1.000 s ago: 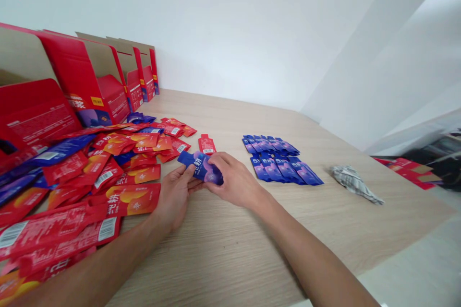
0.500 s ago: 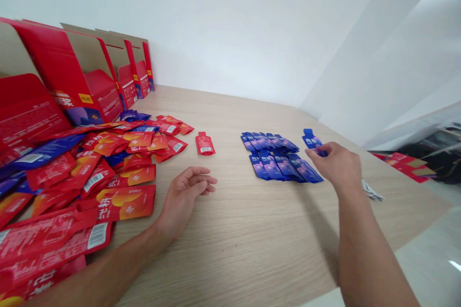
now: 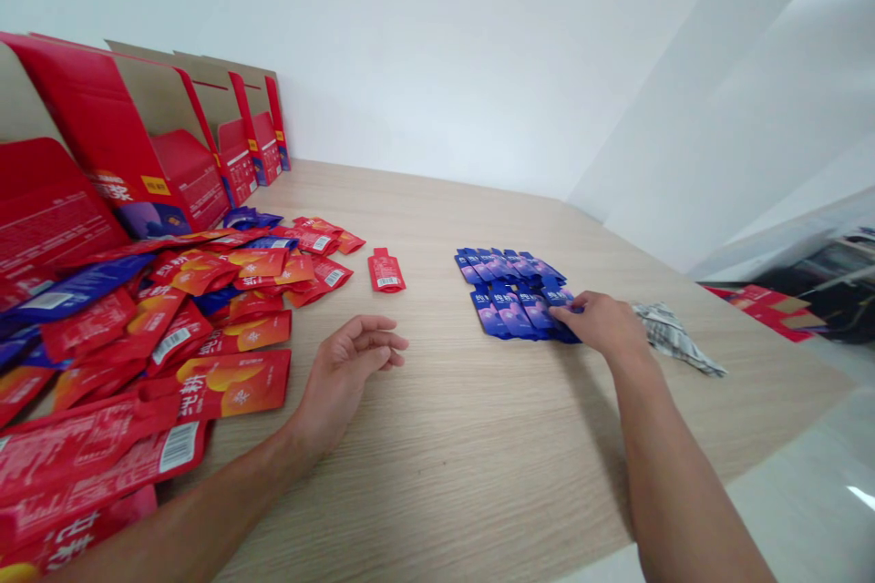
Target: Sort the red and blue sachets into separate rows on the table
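Observation:
Two rows of blue sachets (image 3: pixel 509 287) lie side by side on the wooden table (image 3: pixel 465 437). My right hand (image 3: pixel 602 325) rests low on the right end of the near row, with its fingertips on a blue sachet (image 3: pixel 557 296) that lies against the others. My left hand (image 3: pixel 348 364) lies on its side on the table, fingers loosely curled and apart, holding nothing. Just to its left is a wide loose pile of red and orange sachets (image 3: pixel 170 328) with a few blue ones mixed in.
Open red cartons (image 3: pixel 157 155) stand in a row along the back left. One red sachet (image 3: pixel 386 271) lies alone between pile and rows. A crumpled printed wrapper (image 3: pixel 674 337) lies right of my right hand. The table edge runs along the right; red packaging (image 3: pixel 772 310) lies beyond.
My right hand took the blue sachet from between both hands, carried it right and lowered it onto the near row's right end. My left hand let go and stayed put, open.

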Demonstrator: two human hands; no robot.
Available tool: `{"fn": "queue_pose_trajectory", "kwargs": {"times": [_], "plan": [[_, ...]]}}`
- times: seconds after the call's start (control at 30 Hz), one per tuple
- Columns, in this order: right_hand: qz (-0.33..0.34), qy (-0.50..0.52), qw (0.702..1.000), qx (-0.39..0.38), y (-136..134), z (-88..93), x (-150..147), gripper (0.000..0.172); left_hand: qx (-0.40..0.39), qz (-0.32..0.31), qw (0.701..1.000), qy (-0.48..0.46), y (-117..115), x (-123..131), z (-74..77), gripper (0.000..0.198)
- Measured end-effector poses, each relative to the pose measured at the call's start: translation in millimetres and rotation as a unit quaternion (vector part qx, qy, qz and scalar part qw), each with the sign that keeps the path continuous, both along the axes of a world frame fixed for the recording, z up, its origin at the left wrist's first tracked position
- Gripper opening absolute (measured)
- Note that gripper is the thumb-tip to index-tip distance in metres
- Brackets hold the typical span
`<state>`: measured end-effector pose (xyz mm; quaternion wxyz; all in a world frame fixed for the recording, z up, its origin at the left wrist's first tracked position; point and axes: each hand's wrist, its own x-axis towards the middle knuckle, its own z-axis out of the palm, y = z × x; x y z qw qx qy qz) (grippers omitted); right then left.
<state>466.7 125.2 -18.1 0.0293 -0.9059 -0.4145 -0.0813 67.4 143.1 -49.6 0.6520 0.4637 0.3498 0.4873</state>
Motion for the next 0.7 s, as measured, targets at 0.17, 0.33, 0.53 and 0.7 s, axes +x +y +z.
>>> {"fn": "queue_pose_trajectory", "kwargs": {"times": [0.17,0.33,0.53,0.7], "plan": [[0.002,0.009,1.000,-0.024,1,-4.5,6,0.049,0.001,-0.004,1.000,0.001,0,0,-0.4,0.030],[-0.001,0.003,1.000,-0.024,2,-6.4,7,0.044,0.001,-0.007,1.000,0.009,0,0,-0.4,0.030],[0.008,0.010,0.999,-0.039,0,-5.4,7,0.045,0.005,-0.003,1.000,0.002,-2,0,0.5,0.027],[0.044,-0.017,0.999,0.006,4,3.6,-15,0.045,0.002,-0.011,1.000,-0.007,-2,3,-0.2,0.026]]}}
